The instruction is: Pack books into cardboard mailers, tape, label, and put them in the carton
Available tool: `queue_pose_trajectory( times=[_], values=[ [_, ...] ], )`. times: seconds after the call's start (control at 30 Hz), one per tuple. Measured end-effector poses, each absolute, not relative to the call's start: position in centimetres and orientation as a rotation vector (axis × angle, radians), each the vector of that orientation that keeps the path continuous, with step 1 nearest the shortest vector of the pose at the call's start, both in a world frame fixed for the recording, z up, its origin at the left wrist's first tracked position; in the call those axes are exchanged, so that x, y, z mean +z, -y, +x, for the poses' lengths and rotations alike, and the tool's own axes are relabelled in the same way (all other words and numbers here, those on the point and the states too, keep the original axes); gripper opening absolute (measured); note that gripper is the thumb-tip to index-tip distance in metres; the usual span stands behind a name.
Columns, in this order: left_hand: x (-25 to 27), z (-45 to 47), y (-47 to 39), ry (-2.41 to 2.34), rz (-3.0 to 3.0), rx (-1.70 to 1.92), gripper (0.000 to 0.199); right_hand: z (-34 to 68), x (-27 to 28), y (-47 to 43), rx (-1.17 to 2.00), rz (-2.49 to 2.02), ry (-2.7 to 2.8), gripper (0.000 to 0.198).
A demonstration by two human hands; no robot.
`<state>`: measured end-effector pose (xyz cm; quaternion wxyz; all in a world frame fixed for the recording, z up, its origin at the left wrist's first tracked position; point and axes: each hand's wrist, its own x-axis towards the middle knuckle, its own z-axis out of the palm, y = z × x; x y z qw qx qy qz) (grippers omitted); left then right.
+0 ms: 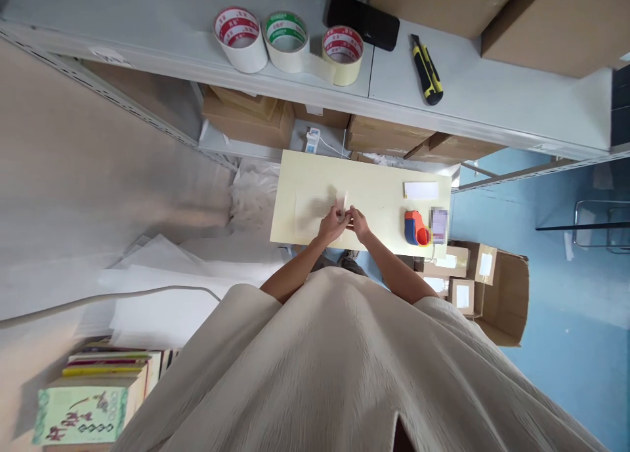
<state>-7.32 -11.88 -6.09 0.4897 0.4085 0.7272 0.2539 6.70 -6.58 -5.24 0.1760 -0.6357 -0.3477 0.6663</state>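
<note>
Two hands meet mid-frame over the pale tabletop (305,176): left hand (332,224) and right hand (358,224), fingers pinched narrow on a small pale strip (344,201), too small to identify. Such a light pinch could let it slip or crease. An orange dispenser (416,227) sits right of them, near the edge

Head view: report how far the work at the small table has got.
Done: small boxes with white labels sit in the open carton beside the table. In hand: left hand and right hand meet over the table, pinching something small and pale that is too small to identify. Left: cannot be judged; the tape dispenser and white slip lie untouched.
</note>
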Motion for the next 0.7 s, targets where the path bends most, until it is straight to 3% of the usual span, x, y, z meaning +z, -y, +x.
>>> queue_pose_trajectory(
  times=[0.13, 0.37, 0.5, 0.7],
  values=[
    [-6.5, -9.6, 12.8, -1.836, 0.891, 0.719, 0.015, 5.6, -5.3, 6.8, 1.968, -1.761, 1.139, 0.062],
    [-9.0, -13.7, 12.7, -2.083, 0.694, 0.672, 0.021, 4.6, -7.1, 7.6, 1.860, -1.983, 1.174, 0.026],
    [-9.8, -14.1, 12.1, -2.054, 0.544, 0.663, 0.016, 4.5, -7.5, 7.8, 1.834, -1.999, 1.212, 0.029],
    [-9.1, -14.7, 13.2, -2.097, 0.591, 0.632, 0.036, 5.1, -7.7, 7.6, 1.814, -2.014, 1.181, 0.033]
  ],
)
